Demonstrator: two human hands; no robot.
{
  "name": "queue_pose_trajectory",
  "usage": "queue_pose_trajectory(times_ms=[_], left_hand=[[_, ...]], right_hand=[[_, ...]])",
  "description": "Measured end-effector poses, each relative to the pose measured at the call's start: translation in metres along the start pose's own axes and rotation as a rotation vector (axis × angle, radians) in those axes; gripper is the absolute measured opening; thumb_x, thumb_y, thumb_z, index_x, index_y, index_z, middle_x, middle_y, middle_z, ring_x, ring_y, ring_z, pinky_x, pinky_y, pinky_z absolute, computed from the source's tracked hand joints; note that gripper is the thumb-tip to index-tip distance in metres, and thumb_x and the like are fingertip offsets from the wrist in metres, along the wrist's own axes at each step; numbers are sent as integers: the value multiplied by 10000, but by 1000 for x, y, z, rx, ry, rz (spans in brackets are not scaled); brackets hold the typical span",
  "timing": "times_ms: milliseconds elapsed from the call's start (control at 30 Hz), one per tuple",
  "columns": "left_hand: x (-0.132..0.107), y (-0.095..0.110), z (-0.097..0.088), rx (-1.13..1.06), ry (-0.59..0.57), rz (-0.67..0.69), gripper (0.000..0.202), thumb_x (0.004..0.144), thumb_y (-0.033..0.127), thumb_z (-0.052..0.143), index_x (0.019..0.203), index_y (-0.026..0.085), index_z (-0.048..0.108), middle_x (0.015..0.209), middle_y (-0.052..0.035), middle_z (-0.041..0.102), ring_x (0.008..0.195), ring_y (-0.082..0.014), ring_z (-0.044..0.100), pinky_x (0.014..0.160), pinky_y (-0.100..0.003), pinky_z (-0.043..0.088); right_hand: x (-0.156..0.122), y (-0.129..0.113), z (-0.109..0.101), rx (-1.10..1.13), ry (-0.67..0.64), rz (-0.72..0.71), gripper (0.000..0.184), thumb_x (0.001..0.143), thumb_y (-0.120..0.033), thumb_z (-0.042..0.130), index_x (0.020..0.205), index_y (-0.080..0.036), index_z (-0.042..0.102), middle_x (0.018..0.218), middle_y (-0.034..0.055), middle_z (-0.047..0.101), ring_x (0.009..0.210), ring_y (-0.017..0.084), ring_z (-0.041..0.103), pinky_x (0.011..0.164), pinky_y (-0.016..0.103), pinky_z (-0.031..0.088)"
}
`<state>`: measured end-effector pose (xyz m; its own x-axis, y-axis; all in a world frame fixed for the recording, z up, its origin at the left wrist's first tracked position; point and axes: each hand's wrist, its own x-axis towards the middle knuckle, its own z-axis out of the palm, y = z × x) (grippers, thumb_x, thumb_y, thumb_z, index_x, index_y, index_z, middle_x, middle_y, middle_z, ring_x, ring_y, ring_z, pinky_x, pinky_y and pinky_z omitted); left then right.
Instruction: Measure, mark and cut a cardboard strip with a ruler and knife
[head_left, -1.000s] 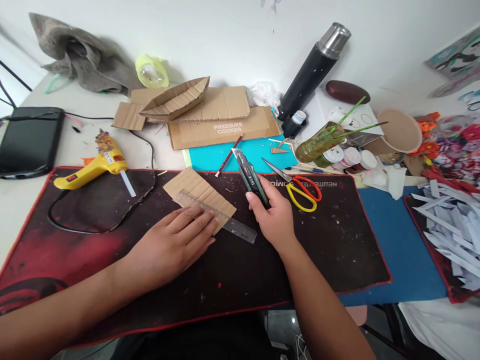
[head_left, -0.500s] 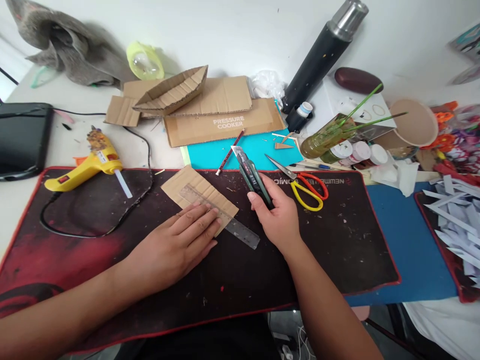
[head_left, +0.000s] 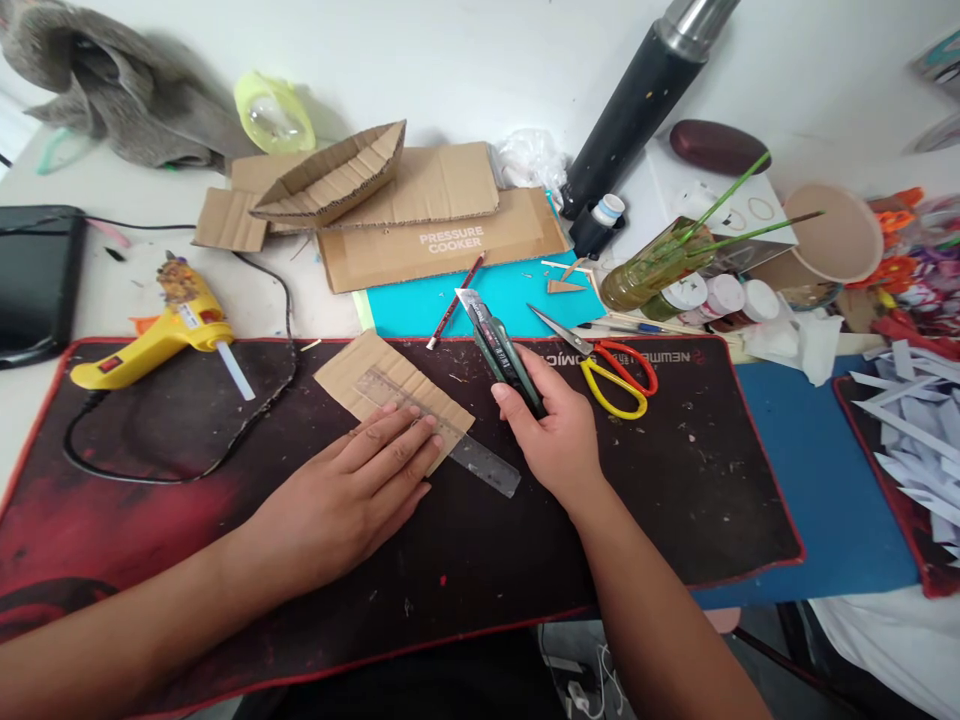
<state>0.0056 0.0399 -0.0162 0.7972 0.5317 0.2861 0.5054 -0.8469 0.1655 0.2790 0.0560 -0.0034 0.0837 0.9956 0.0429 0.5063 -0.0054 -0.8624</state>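
My left hand (head_left: 360, 480) lies flat, fingers stretched out, pressing a clear plastic ruler (head_left: 484, 464) onto a small piece of cardboard (head_left: 352, 358). The ruler runs slantwise across the cardboard, and one end sticks out past its lower right edge. My fingers cover the ruler's middle and part of the cardboard. In my right hand (head_left: 559, 425) is a dark green utility knife (head_left: 504, 358), held above the mat with its blade out and pointing up and to the left, apart from the cardboard. Scissors (head_left: 600, 360) with red and yellow handles rest just right of the knife.
A yellow glue gun (head_left: 161, 340) with its cord lies left on the black and red mat (head_left: 510, 580). Behind are a boat-shaped cardboard piece (head_left: 334, 180), a larger cardboard sheet (head_left: 375, 260), a pencil (head_left: 456, 300) and a black flask (head_left: 630, 120). Paper strips (head_left: 919, 430) lie far right.
Both hands, the ruler and the cardboard keep nearly the same places. The view has shifted slightly, so the things at the back left appear a little further left.
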Motion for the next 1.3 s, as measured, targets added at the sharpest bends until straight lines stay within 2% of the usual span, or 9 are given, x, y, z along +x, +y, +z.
queue_pose_trajectory(times_ms=[100,333,633,733,933,1300], left_hand=[[-1,0,1,-19,3,-10,522,1096,196,574,1616,151,584,1616,-130,664,1556,-328,576,1347,-501,459],[0,0,0,25,11,-1,463,1109,207,558,1561,132,629,1611,-128,669,1540,-326,592,1337,-487,468],[-2,0,1,-21,-3,-15,597,1087,200,571,1681,184,515,1637,-116,649,1578,-320,558,1351,-493,462],[-1,-1,0,-20,1,-7,597,1084,200,576,1678,171,517,1643,-123,642,1586,-323,548,1358,-492,452],[2,0,-2,6,17,9,483,1086,196,586,1557,98,631,1616,-157,659,1581,-338,550,1387,-488,399],[3,-1,-3,9,14,15,467,1107,225,578,1550,86,618,1611,-168,659,1568,-343,564,1376,-499,410]], right_hand=[[0,0,0,-8,-2,4,438,1046,-458,684,1450,-301,748,992,37,828,867,255,801,819,377,647],[0,0,1,3,1,0,439,1047,-449,682,1454,-296,746,1016,41,831,881,259,805,822,381,645],[0,0,0,-15,3,0,424,1045,-456,683,1435,-308,754,943,19,828,832,248,800,840,382,651],[0,0,0,-15,0,4,422,1046,-458,683,1435,-310,753,951,21,827,832,250,799,838,382,653],[0,1,0,-4,-4,1,435,1047,-458,684,1449,-305,748,1043,41,834,876,256,807,812,369,649],[0,1,0,2,-6,-5,440,1049,-438,685,1461,-293,742,1132,49,848,940,262,819,851,376,656]])
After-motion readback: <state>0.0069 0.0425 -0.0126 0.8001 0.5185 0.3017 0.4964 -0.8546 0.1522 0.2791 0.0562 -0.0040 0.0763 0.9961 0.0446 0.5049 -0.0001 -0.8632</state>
